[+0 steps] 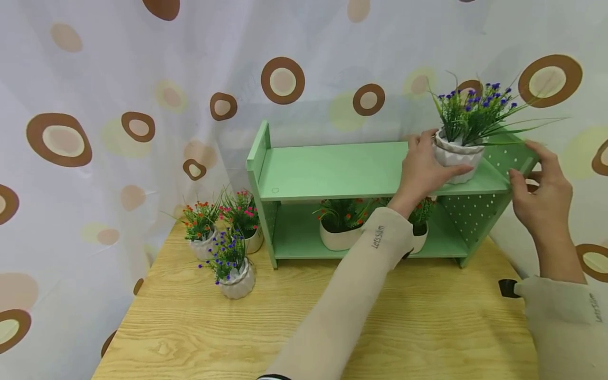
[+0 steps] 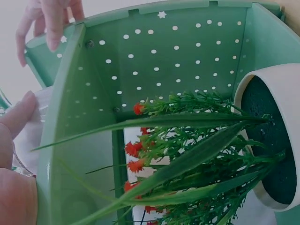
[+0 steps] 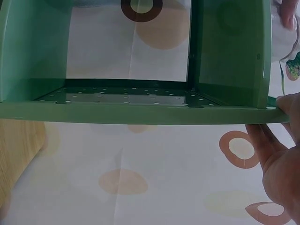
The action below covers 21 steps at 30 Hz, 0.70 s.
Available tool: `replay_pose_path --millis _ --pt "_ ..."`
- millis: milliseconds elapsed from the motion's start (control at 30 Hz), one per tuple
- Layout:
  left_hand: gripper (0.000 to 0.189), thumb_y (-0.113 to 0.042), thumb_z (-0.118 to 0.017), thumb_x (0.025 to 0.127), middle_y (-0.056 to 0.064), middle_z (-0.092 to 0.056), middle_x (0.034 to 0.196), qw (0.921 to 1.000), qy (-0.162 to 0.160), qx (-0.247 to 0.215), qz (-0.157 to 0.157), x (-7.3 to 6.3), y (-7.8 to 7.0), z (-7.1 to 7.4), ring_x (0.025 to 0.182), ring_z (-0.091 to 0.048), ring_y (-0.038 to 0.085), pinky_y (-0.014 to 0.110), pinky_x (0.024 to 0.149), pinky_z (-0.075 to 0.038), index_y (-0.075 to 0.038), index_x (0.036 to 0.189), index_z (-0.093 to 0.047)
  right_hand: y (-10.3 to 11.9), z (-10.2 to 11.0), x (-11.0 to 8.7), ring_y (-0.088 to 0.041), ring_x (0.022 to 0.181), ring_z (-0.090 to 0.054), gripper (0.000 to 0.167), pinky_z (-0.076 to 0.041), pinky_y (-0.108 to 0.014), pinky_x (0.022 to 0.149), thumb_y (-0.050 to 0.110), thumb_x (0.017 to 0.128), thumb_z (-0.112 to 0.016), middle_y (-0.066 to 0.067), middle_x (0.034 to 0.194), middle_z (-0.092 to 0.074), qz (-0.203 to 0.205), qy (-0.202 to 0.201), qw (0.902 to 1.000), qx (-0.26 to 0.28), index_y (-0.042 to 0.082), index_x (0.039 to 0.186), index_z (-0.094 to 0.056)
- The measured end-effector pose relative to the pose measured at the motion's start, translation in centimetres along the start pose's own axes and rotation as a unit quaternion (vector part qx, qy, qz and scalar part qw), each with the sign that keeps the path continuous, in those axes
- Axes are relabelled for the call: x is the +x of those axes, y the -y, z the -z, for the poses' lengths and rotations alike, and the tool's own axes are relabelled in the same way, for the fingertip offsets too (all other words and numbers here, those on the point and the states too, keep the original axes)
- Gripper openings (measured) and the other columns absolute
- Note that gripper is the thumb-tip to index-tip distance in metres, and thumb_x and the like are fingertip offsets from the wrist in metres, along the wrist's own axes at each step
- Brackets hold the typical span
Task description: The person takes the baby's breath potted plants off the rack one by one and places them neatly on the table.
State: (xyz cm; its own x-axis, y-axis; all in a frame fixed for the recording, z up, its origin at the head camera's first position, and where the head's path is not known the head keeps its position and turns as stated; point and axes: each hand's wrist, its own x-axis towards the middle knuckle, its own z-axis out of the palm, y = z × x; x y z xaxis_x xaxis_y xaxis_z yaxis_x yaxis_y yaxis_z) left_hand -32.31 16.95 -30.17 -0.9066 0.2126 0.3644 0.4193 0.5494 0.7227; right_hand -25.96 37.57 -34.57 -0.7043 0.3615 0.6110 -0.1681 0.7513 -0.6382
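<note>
My left hand (image 1: 423, 166) holds a white ridged pot (image 1: 458, 158) with purple flowers (image 1: 475, 100), thumb across its front and fingers behind its left side. The pot is at the right end of the top board of a green two-tier shelf (image 1: 332, 169). At the shelf's right side panel (image 1: 494, 211), dotted with small holes, my right hand (image 1: 546, 195) grips the upper end. In the right wrist view, the thumb and fingers (image 3: 265, 145) lie on opposite faces of that panel.
On the lower tier stand a cream pot (image 1: 339, 237) with red-orange flowers and another pot (image 1: 420, 240), partly behind my left arm. Several flower pots, among them a purple-flowered one (image 1: 237, 279), stand on the wooden table (image 1: 199, 327) left of the shelf. A patterned curtain (image 1: 166, 95) hangs behind.
</note>
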Motion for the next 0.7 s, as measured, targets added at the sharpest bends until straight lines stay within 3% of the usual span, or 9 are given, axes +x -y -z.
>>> replay_pose_path --millis 167,333,500,700 --pt "0.1 -0.054 -0.089 0.077 -0.005 -0.048 0.143 1.0 0.002 0.003 -0.008 -0.2 0.9 1.6 0.11 -0.059 0.008 0.018 0.087 -0.05 -0.026 0.157 -0.038 0.0 -0.1 -0.1 0.026 0.096 -0.043 0.055 -0.039 0.002 0.08 0.025 0.104 -0.055 -0.009 0.15 -0.056 0.008 -0.013 0.9998 -0.014 0.041 0.156 -0.043" --pt "0.103 -0.049 -0.09 0.078 -0.007 -0.055 0.147 0.9992 0.033 -0.022 -0.012 -0.4 2.2 3.6 0.13 -0.057 0.01 0.021 0.1 -0.051 -0.023 0.16 -0.033 0.1 -0.1 -0.1 0.025 0.097 -0.042 0.055 -0.04 0.001 0.085 0.025 0.104 -0.054 -0.007 0.15 -0.056 0.008 -0.02 0.9996 -0.017 0.038 0.156 -0.043" --pt "0.104 -0.047 -0.091 0.077 -0.006 -0.059 0.144 0.9982 0.04 -0.044 -0.013 -0.7 3.6 5.3 0.132 -0.057 0.012 0.024 0.102 -0.051 -0.023 0.161 -0.035 0.2 -0.2 -0.1 0.021 0.104 -0.046 0.056 -0.041 -0.001 0.09 0.027 0.105 -0.053 -0.004 0.153 -0.054 -0.002 -0.015 0.9996 -0.024 0.044 0.156 -0.04" --pt "0.1 -0.043 -0.092 0.078 -0.006 -0.058 0.145 0.9958 0.036 -0.079 -0.026 -1.9 5.4 7.1 0.129 -0.057 0.01 0.022 0.099 -0.051 -0.022 0.16 -0.038 0.3 -0.4 -0.3 0.023 0.1 -0.043 0.057 -0.04 -0.001 0.089 0.027 0.104 -0.053 -0.005 0.152 -0.054 -0.005 -0.01 0.9997 -0.023 0.047 0.156 -0.039"
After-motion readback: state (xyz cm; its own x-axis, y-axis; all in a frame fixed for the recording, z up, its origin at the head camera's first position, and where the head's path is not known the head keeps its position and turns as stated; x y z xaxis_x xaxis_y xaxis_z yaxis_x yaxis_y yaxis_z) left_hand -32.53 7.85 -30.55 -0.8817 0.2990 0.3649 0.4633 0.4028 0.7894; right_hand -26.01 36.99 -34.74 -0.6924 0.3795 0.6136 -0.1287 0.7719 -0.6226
